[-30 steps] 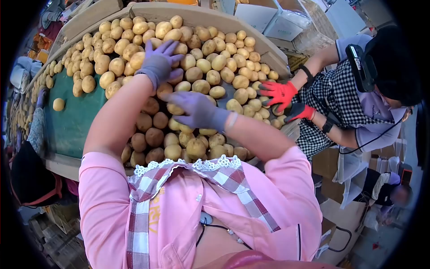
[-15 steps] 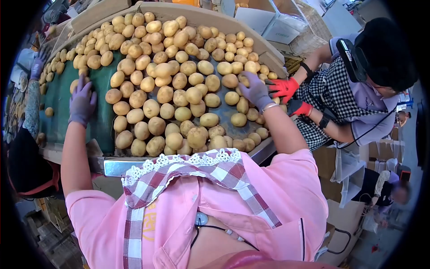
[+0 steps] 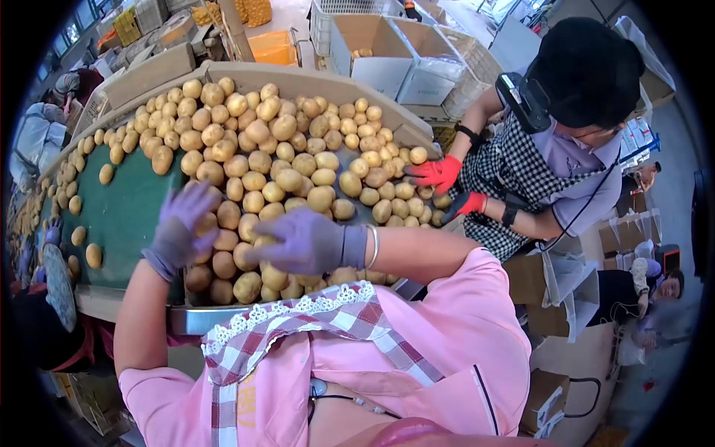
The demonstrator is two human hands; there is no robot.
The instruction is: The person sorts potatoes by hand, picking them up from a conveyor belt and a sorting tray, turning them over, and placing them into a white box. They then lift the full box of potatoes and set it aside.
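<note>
A heap of yellow-brown potatoes (image 3: 283, 160) covers the right half of a green conveyor belt (image 3: 123, 212). My left hand (image 3: 179, 232), in a purple glove and blurred by motion, lies with fingers spread on potatoes at the heap's near left edge. My right hand (image 3: 302, 242), also purple-gloved and with a bangle at the wrist, is cupped palm-down over potatoes near the belt's front rim. Its fingers point left toward the left hand. Whether it grips a potato is hidden under the palm.
A person in a checked top stands at the right, with red-gloved hands (image 3: 436, 173) at the heap's right edge. Cardboard boxes (image 3: 380, 52) and crates stand behind the belt. Another person's patterned sleeve (image 3: 56, 276) reaches in at far left. A metal rim (image 3: 197, 319) fronts the belt.
Both hands came back together near the front of the heap: the left moved right from the bare belt, the right drew back left from the far right edge. The view shifted upward.
</note>
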